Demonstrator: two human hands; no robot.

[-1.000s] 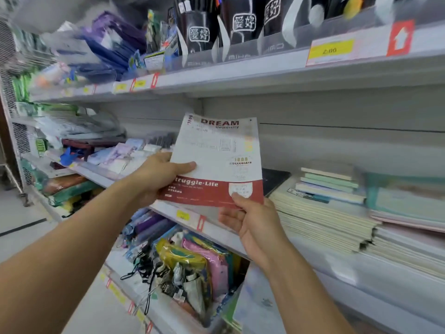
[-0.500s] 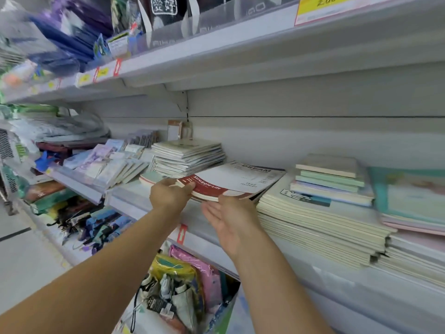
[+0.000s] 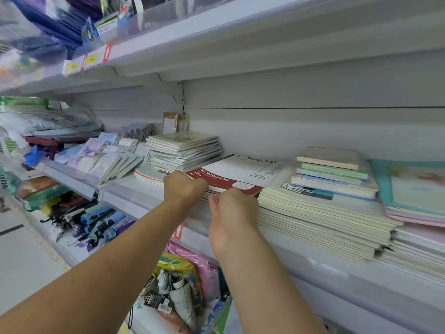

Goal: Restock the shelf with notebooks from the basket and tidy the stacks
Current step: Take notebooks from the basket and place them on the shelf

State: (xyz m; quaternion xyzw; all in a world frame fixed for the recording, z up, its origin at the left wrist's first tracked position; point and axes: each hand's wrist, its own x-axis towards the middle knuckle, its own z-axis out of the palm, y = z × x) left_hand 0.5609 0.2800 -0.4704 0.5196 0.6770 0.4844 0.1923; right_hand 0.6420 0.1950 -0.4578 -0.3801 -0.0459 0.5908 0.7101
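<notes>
Notebooks are the matter in hand, and the one being placed is a thin white paper notebook with a dark red band across its lower cover [image 3: 237, 172]. It lies flat on top of a low pile on the white metal shelf [image 3: 149, 192], between a shorter stack of pale wrapped notebooks [image 3: 185, 150] at the left and a broad stack of cream-covered notebooks [image 3: 320, 213] at the right. The basket is not seen.

The left hand [image 3: 184, 188] is curled at the near left corner of the red-banded notebook, knuckles towards the camera; whether the corner is pinched or merely pushed cannot be told. The right hand [image 3: 231, 213] is set against the near edge of the pile, its fingers bent up at that edge and largely hidden from this side, so its hold cannot be judged either.

Squaring of the pile appears to be under way. Several slips could be expected from here. If the near edge is pushed unevenly, the thin cover could be buckled or the top notebook skewed under the pale stack. A hard shove could drive the pile against the cream stack, whose lower layers already overhang the shelf front at the right and could be nudged off. The small pastel books [image 3: 332, 169] piled loosely on it could be toppled by the same knock.
</notes>
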